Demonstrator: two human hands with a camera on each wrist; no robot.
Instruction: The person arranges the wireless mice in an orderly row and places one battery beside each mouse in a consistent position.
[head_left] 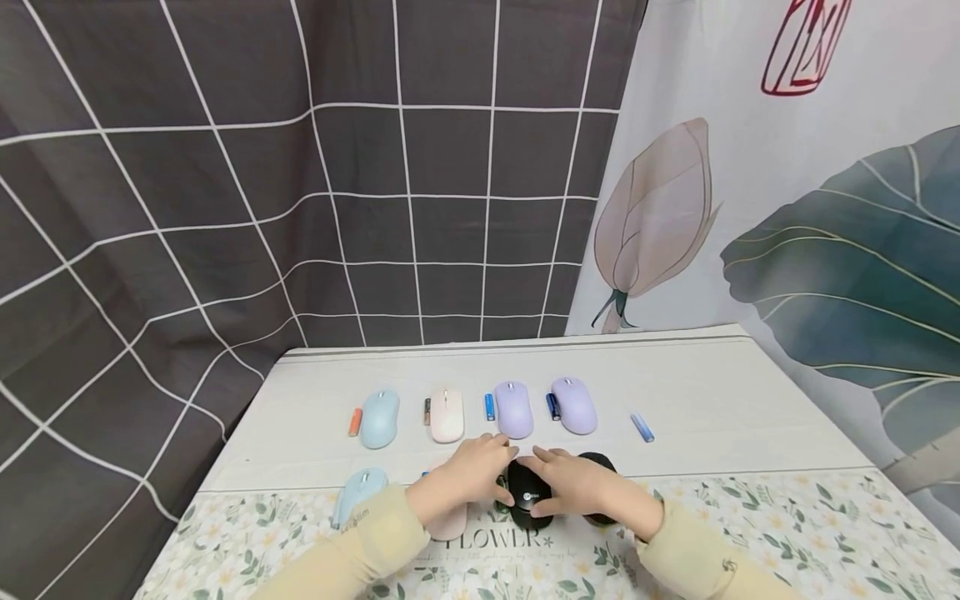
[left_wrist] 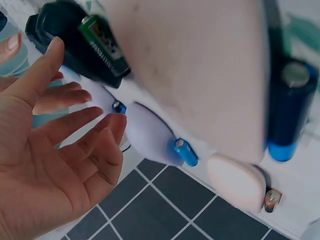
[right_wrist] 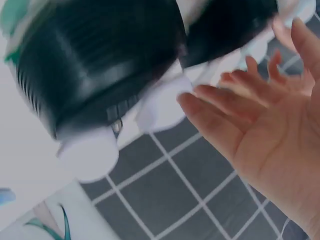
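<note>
A black mouse (head_left: 529,496) lies on the table between the two hands, with a green battery (left_wrist: 105,45) along its left side. My left hand (head_left: 480,473) is at the mouse's left, fingers loosely bent and nothing gripped; in the left wrist view its thumb is close to the mouse. From the other side my right hand (head_left: 576,483) reaches over the mouse's right edge with fingers extended; whether it touches cannot be told. A second black mouse (head_left: 598,461) is partly covered by the right hand. The left forearm partly hides a pink mouse (head_left: 450,525).
Along the back stand a blue mouse (head_left: 380,418), a pale pink mouse (head_left: 447,415) and two purple mice, one (head_left: 513,410) left of the other (head_left: 574,406), each with a battery alongside. A lone blue battery (head_left: 642,427) lies right. Another blue mouse (head_left: 360,492) sits front left.
</note>
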